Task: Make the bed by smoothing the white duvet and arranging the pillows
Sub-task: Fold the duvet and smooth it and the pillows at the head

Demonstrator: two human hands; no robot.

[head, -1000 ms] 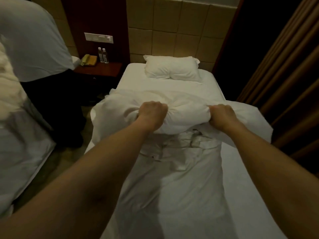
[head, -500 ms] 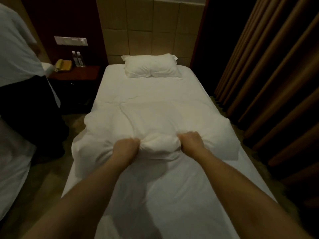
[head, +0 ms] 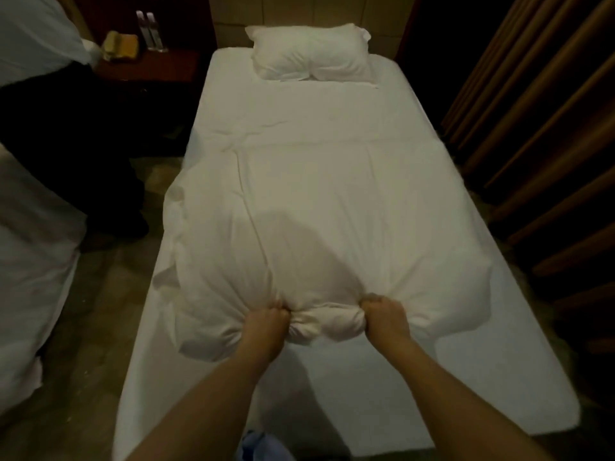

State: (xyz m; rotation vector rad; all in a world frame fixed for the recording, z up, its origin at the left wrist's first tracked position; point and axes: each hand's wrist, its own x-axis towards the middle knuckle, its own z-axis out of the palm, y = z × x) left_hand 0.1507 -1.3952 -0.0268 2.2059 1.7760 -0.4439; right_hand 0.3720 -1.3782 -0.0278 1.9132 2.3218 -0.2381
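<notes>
- My left hand (head: 266, 322) is fisted tight round a bunched wad of the duvet (head: 332, 207), at its near edge.
- My right hand (head: 386, 314) grips the same wad, fingers curled into the cloth, just right of the left; short roll of fabric between the 2 fists.
- Duvet lies over the mid part of the bed (head: 499, 377), creased, w/ its left side spilling past the bed edge; far edge stops short of the pillow.
- Bare sheet shows at the bed's foot, nearer me than the duvet, & at the head.
- Pillow (head: 311, 58) sits at the bed's head, against the padded wall, dented in the middle.
- Left of the bed's head: dark nightstand (head: 156, 66) w/ 2 bottles (head: 149, 24) & a yellowish phone (head: 121, 44).
- Left of the bed: another person (head: 36, 38), white top, dark trousers.
- Right of the bed: brown curtain (head: 549, 128).
</notes>
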